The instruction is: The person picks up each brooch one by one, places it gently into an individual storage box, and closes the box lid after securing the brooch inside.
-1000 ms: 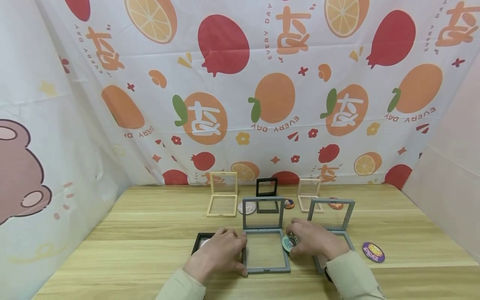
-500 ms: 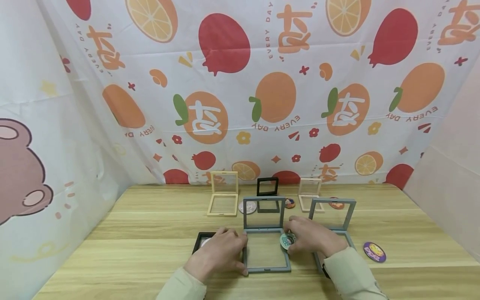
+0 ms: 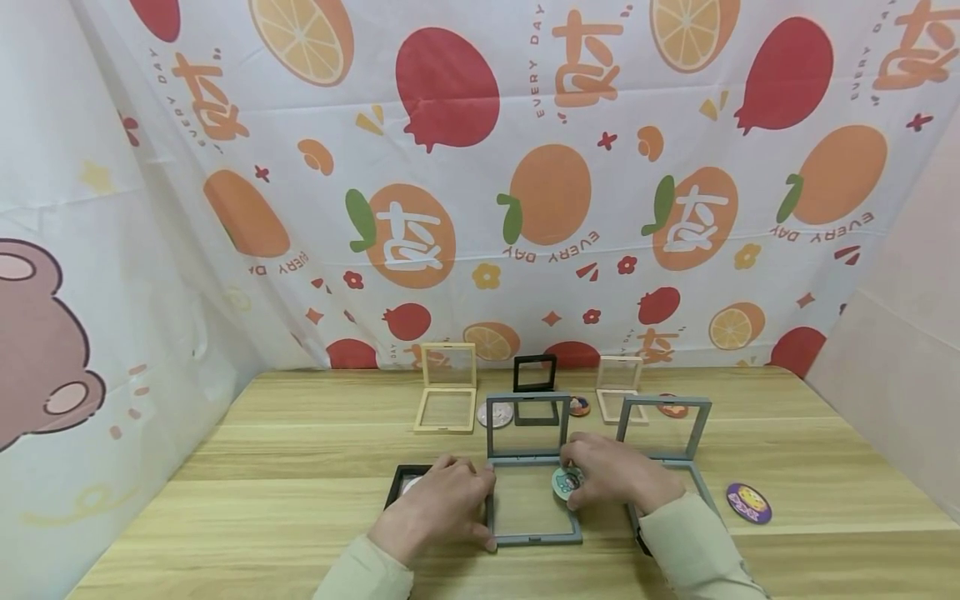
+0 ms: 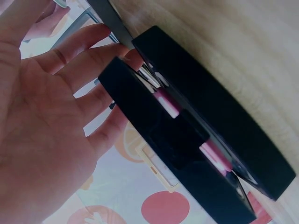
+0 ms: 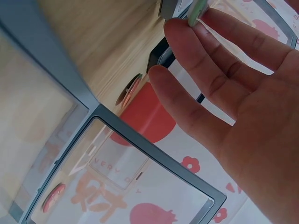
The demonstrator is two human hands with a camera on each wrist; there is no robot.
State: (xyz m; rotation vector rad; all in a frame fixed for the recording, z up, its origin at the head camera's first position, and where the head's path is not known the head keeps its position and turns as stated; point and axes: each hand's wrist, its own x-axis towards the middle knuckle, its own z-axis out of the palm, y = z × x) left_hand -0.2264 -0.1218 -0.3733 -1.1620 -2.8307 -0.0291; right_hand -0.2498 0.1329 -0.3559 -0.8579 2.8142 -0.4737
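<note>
In the head view my right hand point(image 3: 618, 475) pinches a round mint-green badge point(image 3: 566, 484) over the right side of an opened grey display frame point(image 3: 534, 540). The right wrist view shows the badge point(image 5: 198, 11) edge-on at the fingertips. My left hand point(image 3: 442, 504) rests against this frame's left side, thumb at the front corner, fingers extended. Beneath that hand lies a black frame point(image 3: 396, 483), partly hidden. Seen from its edge in the left wrist view, the black frame point(image 4: 177, 140) has something pink between its halves.
A second opened grey frame point(image 3: 701, 429) stands under my right forearm, with a purple-and-yellow badge point(image 3: 748, 503) beside it. Farther back are a yellow frame point(image 3: 444, 430), a small black frame point(image 3: 534, 387), a cream frame point(image 3: 619, 361) and several badges. A printed curtain point(image 3: 480, 208) hangs behind.
My right hand has moved slightly left, carrying the mint-green badge from the grey frame's right edge to above its inside. My left hand has stayed in place.
</note>
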